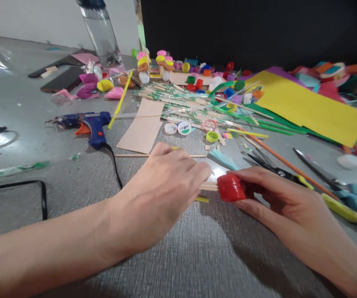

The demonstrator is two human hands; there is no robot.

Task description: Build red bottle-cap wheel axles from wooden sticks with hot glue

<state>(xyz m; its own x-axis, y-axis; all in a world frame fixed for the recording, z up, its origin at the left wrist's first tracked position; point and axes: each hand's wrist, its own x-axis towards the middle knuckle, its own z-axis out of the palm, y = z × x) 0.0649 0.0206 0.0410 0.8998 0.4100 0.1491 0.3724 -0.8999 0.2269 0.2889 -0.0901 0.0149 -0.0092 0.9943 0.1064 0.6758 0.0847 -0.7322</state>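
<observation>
Red caps (230, 188) sit at the ends of pale sticks (208, 187), pinched by the right hand (293, 207); the left hand (162, 188) pinches the sticks just beside. 2 white lids (170, 128) lie beyond.

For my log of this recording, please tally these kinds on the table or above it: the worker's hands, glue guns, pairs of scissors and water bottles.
Hands: 2 (left hand, right hand)
Glue gun: 1
Scissors: 2 (black-and-yellow pair, blue-handled pair)
Water bottle: 1
Total: 6
</observation>
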